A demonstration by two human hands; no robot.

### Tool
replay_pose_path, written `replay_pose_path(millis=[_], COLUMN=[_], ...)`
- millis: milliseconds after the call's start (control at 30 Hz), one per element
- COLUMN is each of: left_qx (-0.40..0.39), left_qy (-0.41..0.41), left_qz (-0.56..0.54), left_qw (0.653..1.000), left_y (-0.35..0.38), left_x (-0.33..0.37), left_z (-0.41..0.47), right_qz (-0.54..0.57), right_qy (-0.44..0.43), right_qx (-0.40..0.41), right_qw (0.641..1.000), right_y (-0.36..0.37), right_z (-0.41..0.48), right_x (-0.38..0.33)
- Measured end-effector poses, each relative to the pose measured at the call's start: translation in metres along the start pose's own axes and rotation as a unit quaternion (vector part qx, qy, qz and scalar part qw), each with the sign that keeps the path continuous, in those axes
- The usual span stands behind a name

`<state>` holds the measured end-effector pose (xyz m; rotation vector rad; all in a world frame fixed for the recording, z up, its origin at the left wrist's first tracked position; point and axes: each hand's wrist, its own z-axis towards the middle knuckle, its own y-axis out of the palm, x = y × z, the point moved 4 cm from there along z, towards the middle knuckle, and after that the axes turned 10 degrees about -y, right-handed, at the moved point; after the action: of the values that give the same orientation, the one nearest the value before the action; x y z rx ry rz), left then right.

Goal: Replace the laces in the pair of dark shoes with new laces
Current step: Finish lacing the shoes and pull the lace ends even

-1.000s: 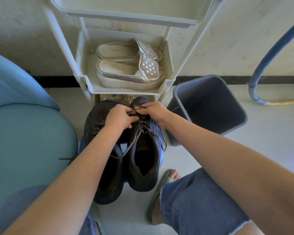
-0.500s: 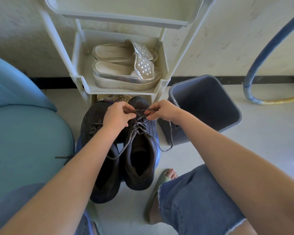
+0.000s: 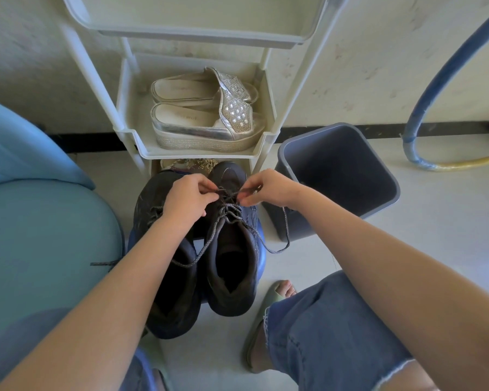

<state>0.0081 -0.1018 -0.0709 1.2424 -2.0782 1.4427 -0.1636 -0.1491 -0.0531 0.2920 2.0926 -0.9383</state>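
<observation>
We work in a tight pocket. The rack (image 3: 268, 142) stands straight ahead, its lower shelf edge just beyond the shoe toes, with sandals (image 3: 206, 119) on the shelf. A bin (image 3: 336, 176) sits close on the right, near the right forearm, and a blue seat (image 3: 40, 235) closes off the left. Our knee (image 3: 336, 328) and slippered foot (image 3: 283, 289) fill the near right. Open floor (image 3: 435, 249) lies only further right, beyond the bin, where a hose (image 3: 435, 88) curves down the wall.

Both arms reach forward and meet over the toe end of the shoe (image 3: 232, 266). The left hand (image 3: 185, 198) is knuckles-up, its fingers curled and pinching the lace (image 3: 229, 213). The right hand (image 3: 268, 187) faces it, just apart, and also pinches the lace between thumb and fingertips.

The shoe is dark, its opening towards us, and it stands on a blue rounded base (image 3: 261, 249), touching the second shoe (image 3: 164, 292) on its left. The grey flecked lace crosses the upper eyelets. One slack strand loops down over the second shoe's opening. Another hangs from the right hand and curls back beside the bin. The second shoe is dark and scuffed, and a lace end (image 3: 102, 263) trails onto the seat.
</observation>
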Motion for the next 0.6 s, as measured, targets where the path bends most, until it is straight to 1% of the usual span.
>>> replay_pose_path(millis=[67,167,300,400,533,600], left_qx=[-0.022,-0.040,-0.009,0.014,0.020,0.028], left_qy=[0.037,0.053,0.089,0.089,0.079,0.089], left_qz=[0.037,0.065,0.132,0.147,0.194,0.207], left_qw=[0.998,0.996,0.987,0.985,0.978,0.974], left_y=[0.000,0.001,0.000,0.001,0.004,0.004], left_x=[0.004,0.007,0.009,0.012,0.011,0.011], left_z=[-0.004,-0.007,-0.009,-0.009,-0.007,-0.008], right_qz=[-0.006,-0.022,-0.033,-0.060,-0.055,-0.047], right_qy=[-0.018,-0.035,-0.029,-0.021,-0.005,-0.007], right_qx=[-0.017,-0.003,0.018,0.006,-0.015,-0.015], right_qw=[1.000,0.999,0.999,0.998,0.998,0.999], right_y=[0.004,0.008,0.010,0.011,0.006,0.003], right_z=[-0.003,-0.003,0.000,0.000,-0.007,-0.010], right_x=[-0.001,-0.004,-0.008,-0.008,-0.006,-0.007])
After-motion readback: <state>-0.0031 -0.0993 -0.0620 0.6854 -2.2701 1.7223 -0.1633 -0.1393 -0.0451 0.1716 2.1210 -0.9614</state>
